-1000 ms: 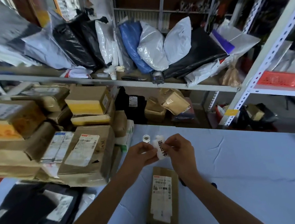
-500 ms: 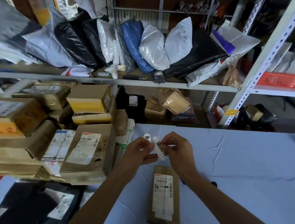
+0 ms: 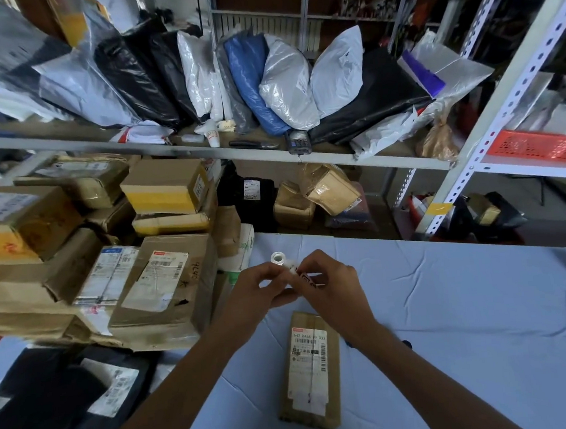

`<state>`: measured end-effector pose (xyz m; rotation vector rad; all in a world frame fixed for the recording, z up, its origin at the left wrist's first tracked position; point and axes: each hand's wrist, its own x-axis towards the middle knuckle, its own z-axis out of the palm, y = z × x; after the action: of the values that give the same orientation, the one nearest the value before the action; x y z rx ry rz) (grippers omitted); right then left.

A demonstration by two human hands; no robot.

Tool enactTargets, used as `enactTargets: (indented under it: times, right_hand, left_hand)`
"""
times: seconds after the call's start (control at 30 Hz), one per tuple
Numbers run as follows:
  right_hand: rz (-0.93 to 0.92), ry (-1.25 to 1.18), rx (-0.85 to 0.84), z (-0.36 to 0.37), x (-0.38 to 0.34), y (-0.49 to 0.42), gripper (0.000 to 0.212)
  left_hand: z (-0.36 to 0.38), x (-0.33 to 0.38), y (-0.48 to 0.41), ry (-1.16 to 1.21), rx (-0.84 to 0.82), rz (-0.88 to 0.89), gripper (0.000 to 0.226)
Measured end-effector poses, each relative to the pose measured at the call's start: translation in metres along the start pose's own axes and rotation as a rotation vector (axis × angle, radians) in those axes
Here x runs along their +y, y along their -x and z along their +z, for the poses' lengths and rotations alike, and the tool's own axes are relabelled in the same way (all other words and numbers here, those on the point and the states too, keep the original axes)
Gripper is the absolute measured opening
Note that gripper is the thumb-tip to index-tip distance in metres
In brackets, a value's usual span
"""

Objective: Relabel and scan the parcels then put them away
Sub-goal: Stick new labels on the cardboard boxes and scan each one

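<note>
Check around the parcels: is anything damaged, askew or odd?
The big brown cardboard box fronting the left stack is creased, with a torn dark hole beside its white label. Under the shelf, a tape-wrapped tan parcel leans tilted on another box. The narrow brown box on the blue table lies flat, looking intact.

Label [image 3: 304, 277] print — mostly covered, unreadable

A pale blue cloth [image 3: 469, 318] lies in front, a paper cup [image 3: 213, 138] sits on the grey shelf [image 3: 389, 161] behind.
</note>
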<state>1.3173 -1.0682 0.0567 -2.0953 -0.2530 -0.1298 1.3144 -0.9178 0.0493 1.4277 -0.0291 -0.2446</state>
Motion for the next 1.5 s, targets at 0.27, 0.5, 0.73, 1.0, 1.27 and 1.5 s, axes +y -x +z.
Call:
enactTargets:
  times: [0.27,0.5,0.73,1.0,1.27,1.5]
  right_hand:
    - [-0.108,0.018,-0.058,-0.005,-0.004,-0.005,0.013]
    - [-0.115,0.093,-0.067,-0.008,-0.011,-0.005,0.017]
    - [-0.162,0.165,-0.165,-0.003,-0.013,0.001,0.02]
    - [-0.286,0.503,-0.405,-0.006,-0.012,-0.003,0.032]
    - [-0.207,0.466,-0.373,0.002,-0.01,-0.001,0.024]
    - [0.01,0.162,-0.18,0.008,0.002,-0.004,0.013]
  left_hand:
    - [0.002,0.002,0.002,-0.059,0.094,0.065,0.012]
    - [0.004,0.005,0.009,-0.034,0.125,0.104,0.022]
    - [0.006,0.002,0.013,-0.142,0.23,0.07,0.015]
    - [-0.002,0.003,0.015,-0.226,0.19,-0.018,0.014]
    - [-0.004,-0.003,0.012,-0.336,0.165,0.034,0.009]
    - [-0.008,-0.013,0.008,-0.345,0.165,0.058,0.007]
